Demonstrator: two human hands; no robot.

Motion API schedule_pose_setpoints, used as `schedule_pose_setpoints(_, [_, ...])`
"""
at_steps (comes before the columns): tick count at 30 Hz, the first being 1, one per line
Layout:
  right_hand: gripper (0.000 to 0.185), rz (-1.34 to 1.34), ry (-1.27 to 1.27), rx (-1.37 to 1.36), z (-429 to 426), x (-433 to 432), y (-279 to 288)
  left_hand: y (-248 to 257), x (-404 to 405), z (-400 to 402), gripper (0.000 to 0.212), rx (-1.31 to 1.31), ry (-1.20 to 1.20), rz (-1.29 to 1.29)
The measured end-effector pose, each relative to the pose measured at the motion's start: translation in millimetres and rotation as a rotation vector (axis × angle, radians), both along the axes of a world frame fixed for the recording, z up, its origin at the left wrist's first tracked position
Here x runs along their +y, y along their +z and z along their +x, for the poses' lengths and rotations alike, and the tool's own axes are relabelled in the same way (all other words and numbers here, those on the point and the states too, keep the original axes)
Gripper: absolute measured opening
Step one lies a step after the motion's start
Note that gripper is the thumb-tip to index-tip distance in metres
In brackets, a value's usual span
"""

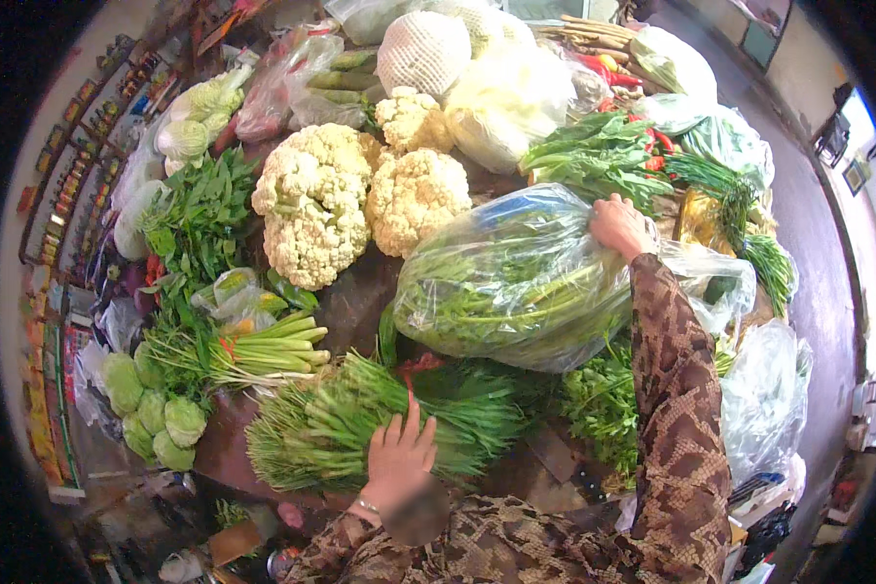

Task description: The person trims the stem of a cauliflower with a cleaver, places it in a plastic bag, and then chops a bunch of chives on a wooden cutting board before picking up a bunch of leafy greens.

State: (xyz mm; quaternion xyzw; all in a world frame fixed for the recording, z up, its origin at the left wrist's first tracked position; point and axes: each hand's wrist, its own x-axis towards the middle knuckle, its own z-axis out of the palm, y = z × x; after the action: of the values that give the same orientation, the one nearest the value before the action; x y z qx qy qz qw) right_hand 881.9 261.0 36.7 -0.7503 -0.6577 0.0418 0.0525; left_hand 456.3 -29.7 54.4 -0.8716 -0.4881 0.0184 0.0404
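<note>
My left hand [400, 451] lies with fingers apart on a large bunch of garlic chives [321, 431] at the table's near side. A red tie [409, 379] crosses that bunch. My right hand [620, 228] grips the top right part of a clear plastic bag of leafy greens [511, 292]. The bag is long and bulging, with stems and leaves showing through the film. Loose leafy herbs [602, 409] lie just below it, partly covered by my right sleeve. Beyond my right hand is a pile of green leaf vegetables [598, 157].
Cauliflower heads [314, 204] stand in the middle. Bundled green stems [285, 347], round pale-green squashes [153, 416] and leafy bunches [197, 212] lie left. Netted and bagged produce [423, 51] fills the back. An empty-looking plastic bag [763, 394] hangs at the right edge; shelves of jars [80, 160] stand left.
</note>
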Motion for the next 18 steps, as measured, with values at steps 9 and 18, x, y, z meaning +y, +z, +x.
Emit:
schedule_pose_setpoints(9, [0.027,0.229,-0.061,0.315,12,-44,13,1,-22,-4,0.049,0.043,-0.007,0.092])
schedule_pose_setpoints(18, [0.022,0.488,0.131,0.573,-36,-254,71,-2,-24,-6,0.049,-0.001,0.000,0.039])
